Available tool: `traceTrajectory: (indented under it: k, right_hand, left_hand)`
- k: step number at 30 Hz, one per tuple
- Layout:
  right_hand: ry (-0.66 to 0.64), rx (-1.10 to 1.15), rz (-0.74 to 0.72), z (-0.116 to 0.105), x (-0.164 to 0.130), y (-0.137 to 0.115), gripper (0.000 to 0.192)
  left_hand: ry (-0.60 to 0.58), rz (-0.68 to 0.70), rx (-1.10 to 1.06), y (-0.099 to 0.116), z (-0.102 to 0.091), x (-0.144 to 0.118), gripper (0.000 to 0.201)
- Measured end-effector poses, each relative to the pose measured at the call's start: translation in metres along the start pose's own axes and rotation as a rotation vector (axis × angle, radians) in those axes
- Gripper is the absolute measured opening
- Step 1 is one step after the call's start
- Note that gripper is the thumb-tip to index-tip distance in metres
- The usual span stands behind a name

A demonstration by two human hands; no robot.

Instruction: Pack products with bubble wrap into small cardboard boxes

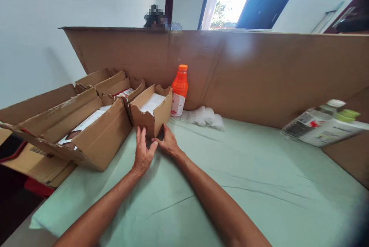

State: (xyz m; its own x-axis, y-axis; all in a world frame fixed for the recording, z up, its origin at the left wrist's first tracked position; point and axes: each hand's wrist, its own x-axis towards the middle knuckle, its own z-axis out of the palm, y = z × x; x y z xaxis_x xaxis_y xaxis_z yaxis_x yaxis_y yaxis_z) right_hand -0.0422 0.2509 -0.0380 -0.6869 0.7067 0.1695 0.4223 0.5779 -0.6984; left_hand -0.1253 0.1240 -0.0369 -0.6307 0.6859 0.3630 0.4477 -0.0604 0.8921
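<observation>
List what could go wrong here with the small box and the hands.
The small box has torn, ragged walls; gripped at its near corner by the left hand and right hand, it may tear further. The orange bottle stands right behind it, so a push might topple it. The big box overhangs the table edge and might slip.

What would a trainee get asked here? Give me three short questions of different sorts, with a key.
1. True or false: both hands touch the small box.
2. Which stands right of the small box by the cardboard wall? A) the orange bottle B) a mug C) a lamp
3. Fill in: the white cloth lies on the ____ sheet.

Key:
1. True: left hand and right hand meet at its near corner.
2. A
3. green
</observation>
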Motion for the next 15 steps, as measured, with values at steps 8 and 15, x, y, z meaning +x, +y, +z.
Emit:
traceTrajectory:
  k: [8, 15]
  right_hand:
    - [0.022, -0.273, -0.037, 0.02, 0.034, -0.009, 0.061]
    - [0.003, -0.33, -0.047, 0.019, 0.034, -0.011, 0.053]
  left_hand:
    - [-0.041, -0.044, 0.011, -0.039, 0.006, 0.03, 0.065]
    - [-0.097, -0.026, 0.09, -0.049, 0.007, 0.036, 0.064]
